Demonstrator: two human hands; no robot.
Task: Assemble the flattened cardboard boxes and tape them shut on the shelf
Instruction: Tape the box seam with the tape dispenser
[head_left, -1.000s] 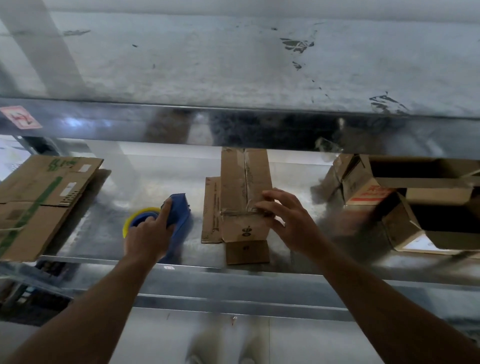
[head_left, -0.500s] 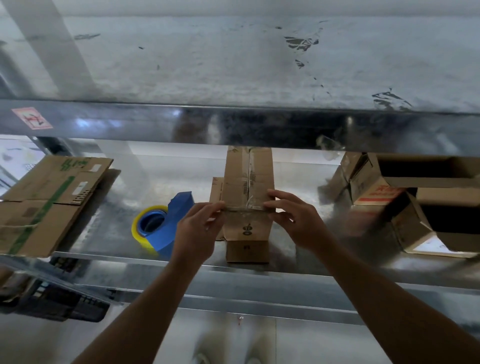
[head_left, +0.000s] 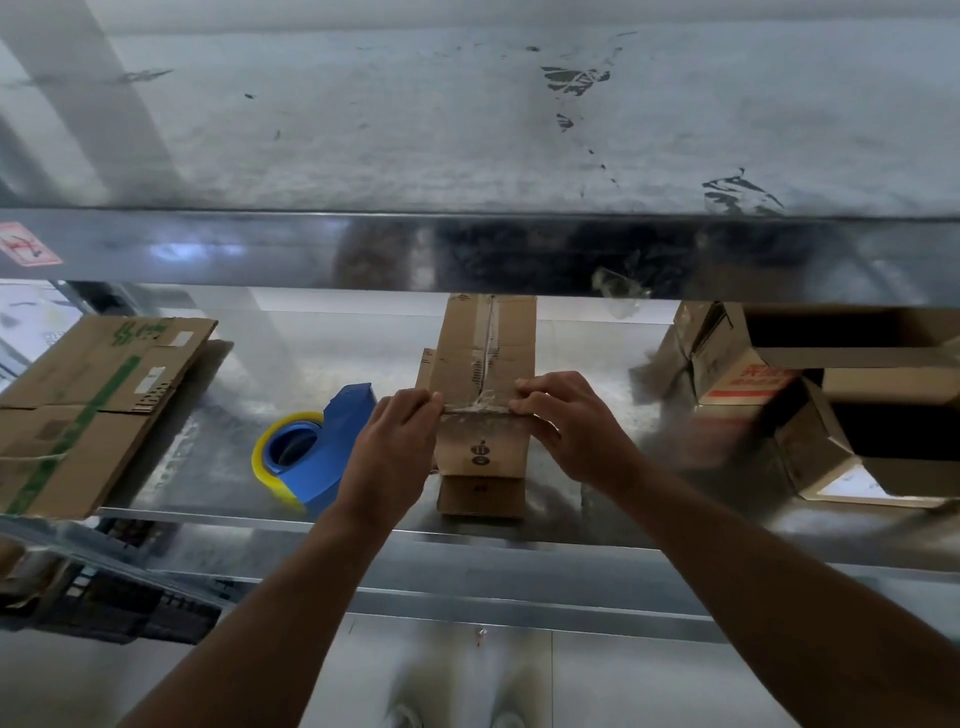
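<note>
On the shelf (head_left: 291, 374), we hold a taped box (head_left: 485, 358).
Our left grip (head_left: 395, 452) and right grip (head_left: 571, 426) pinch its near top edge; a tape dispenser (head_left: 332, 447) lies just left.

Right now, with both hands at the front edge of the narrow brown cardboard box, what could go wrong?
1. The clear tape looks crumpled where the left hand and right hand grip the narrow brown cardboard box; it may bond poorly.
2. The box sits near the metal shelf's front lip; a hard press might tip it off.
3. The blue tape dispenser with yellow roll lies beside the left wrist and could get knocked.
</note>
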